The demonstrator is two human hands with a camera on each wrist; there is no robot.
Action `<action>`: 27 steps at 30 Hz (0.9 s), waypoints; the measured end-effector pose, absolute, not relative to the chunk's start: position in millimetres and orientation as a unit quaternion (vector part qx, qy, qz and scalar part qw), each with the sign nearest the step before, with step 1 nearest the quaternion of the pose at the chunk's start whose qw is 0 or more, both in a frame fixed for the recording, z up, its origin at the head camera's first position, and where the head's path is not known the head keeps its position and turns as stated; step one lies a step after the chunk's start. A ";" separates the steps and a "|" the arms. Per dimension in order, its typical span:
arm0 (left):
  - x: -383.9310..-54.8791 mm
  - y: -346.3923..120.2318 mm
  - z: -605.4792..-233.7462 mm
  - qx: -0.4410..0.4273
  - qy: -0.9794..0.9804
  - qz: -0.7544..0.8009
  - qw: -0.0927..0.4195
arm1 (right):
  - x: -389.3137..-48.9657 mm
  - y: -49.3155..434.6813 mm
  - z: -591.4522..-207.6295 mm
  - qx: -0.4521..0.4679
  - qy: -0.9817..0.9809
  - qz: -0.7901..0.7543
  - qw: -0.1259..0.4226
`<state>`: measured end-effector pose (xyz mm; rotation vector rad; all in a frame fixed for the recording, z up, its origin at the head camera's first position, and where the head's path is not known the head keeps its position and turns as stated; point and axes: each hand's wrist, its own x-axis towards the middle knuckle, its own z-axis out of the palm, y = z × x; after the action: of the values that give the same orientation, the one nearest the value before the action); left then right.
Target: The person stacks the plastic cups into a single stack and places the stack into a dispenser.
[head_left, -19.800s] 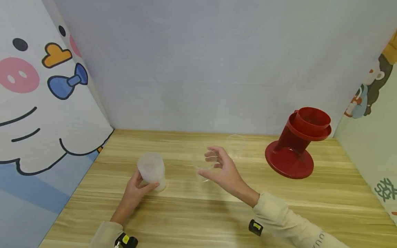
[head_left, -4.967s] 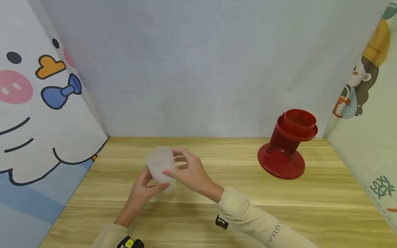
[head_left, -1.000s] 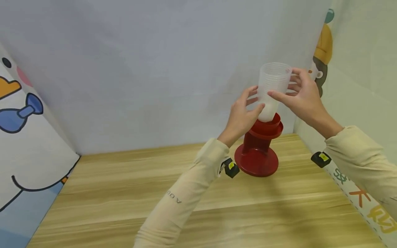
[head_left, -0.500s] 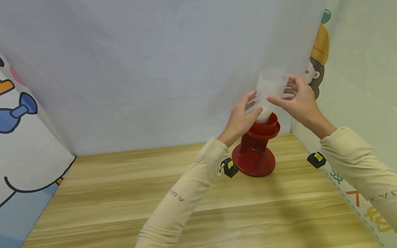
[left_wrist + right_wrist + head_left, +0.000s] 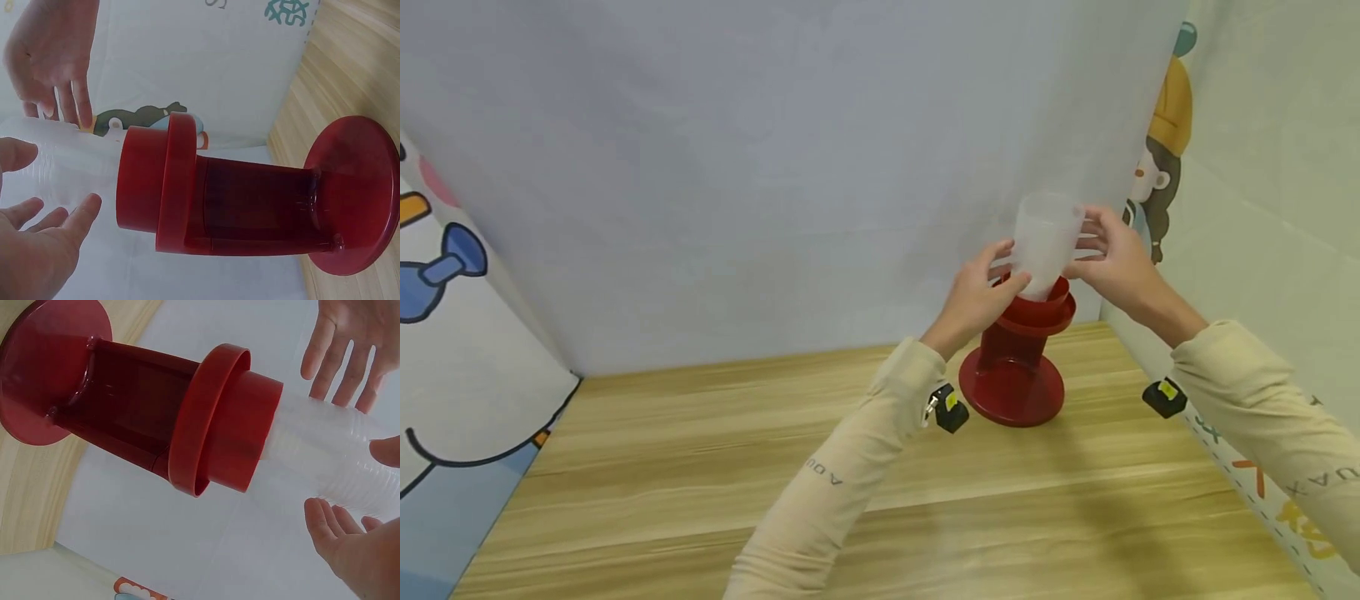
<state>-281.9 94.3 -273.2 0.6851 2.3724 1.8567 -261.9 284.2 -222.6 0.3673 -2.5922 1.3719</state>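
Observation:
A stack of clear plastic cups (image 5: 1047, 237) stands upright with its lower end inside the round top of a red cup holder (image 5: 1013, 383). My left hand (image 5: 973, 298) holds the stack from the left, low down near the holder's rim. On the other side my right hand (image 5: 1122, 265) grips it, thumb in front and fingers behind. Up close in the left wrist view, the nested cups (image 5: 75, 164) enter the red collar (image 5: 142, 178). The right wrist view shows several rim ridges along the cups (image 5: 312, 453). The lowest part of the stack is hidden in the collar.
The holder's round base (image 5: 1011, 408) rests on a wood-grain table (image 5: 737, 467) near its back right corner. A pale wall sheet (image 5: 775, 208) rises behind, and a printed side sheet (image 5: 1247, 250) stands close by on the right.
Earlier, cups stood apart on the table; they were gathered into one stack and carried right to the holder. Over the last second both hands lowered the stack deeper into its top.

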 end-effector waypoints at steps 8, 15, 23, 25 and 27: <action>-281.6 100.9 -276.7 0.208 0.786 0.582 0.014 | -261.5 288.5 -232.1 0.105 -0.884 0.450 0.068; -286.0 98.5 -281.3 0.211 0.770 0.602 -0.018 | -263.2 284.6 -239.6 0.108 -0.883 0.451 0.069; -288.0 96.9 -286.0 0.175 0.767 0.616 -0.038 | -264.0 277.2 -249.7 0.126 -0.894 0.423 0.077; -287.0 97.5 -286.7 0.163 0.763 0.624 -0.044 | -263.6 276.5 -252.4 0.128 -0.899 0.411 0.078; -286.2 98.1 -286.4 0.154 0.762 0.626 -0.050 | -263.4 276.7 -254.6 0.129 -0.904 0.401 0.077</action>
<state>-286.2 98.1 -286.4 0.5014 2.4749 2.0340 -263.4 276.7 -254.6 0.3875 -2.7071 1.2009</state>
